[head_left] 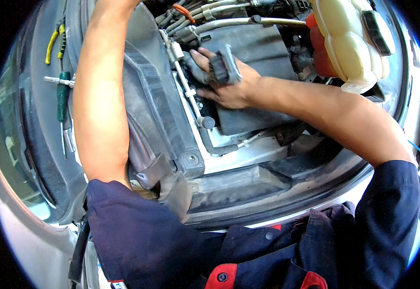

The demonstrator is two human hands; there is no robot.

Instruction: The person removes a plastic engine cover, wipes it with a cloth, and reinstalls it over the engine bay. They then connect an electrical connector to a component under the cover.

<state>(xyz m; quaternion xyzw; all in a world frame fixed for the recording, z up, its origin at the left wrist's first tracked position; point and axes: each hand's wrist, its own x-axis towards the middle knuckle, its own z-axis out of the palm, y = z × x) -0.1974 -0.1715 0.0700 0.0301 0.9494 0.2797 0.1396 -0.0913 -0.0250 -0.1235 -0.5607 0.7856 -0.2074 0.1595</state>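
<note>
My left forearm (101, 91) runs up past the top edge, with that hand out of view. My right hand (236, 91) is over the left side of a black engine-bay cover (263, 48), at a dark wiring connector (224, 65). Its fingers and thumb lie on either side of the connector and its thick dark lead, and seem to grip them. Motion blurs the hand and connector, and the connector hides part of the fingers. Close to the fingers passes a thin pale pipe (187, 86).
A yellowed plastic reservoir (345, 36) with a black cap stands at the upper right. Yellow-handled pliers (52, 45) and a green-handled screwdriver (63, 103) lie on the left ledge. Hoses (248, 23) cross the top. A weatherstrip (287, 207) edges the bay near me.
</note>
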